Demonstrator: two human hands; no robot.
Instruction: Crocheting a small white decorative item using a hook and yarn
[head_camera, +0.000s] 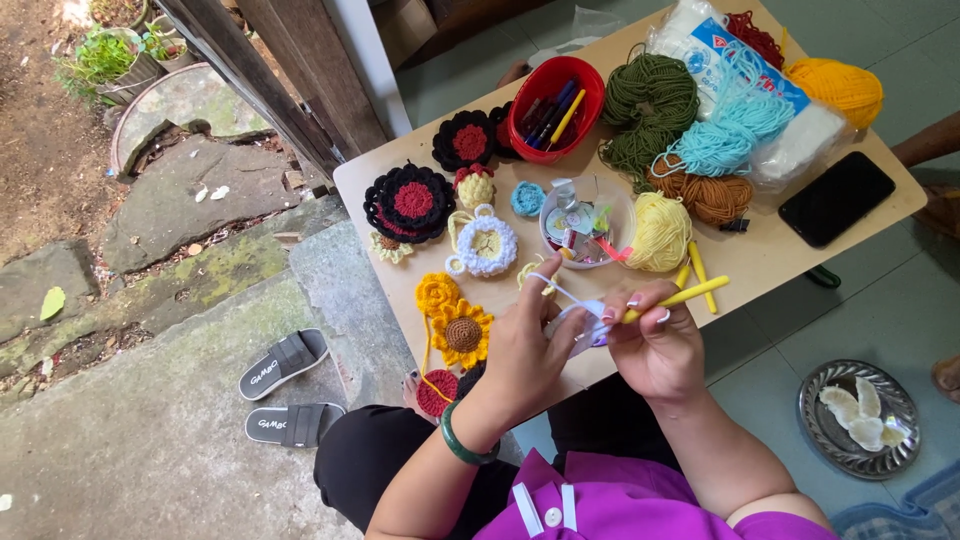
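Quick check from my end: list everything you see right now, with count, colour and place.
table: one, tan, centre
yarn balls: several, green, turquoise, orange, brown, pale yellow, table's far side
red bowl: one, holding pens
clear bowl: one, mid-table
crocheted flowers: several, black-red, yellow, white, table's left
phone: one, black, right edge
sandals: two, grey, on the ground
metal plate: one, on the floor, right
yellow hook: one, in right hand
left hand: on white crochet piece
right hand: gripping the hook
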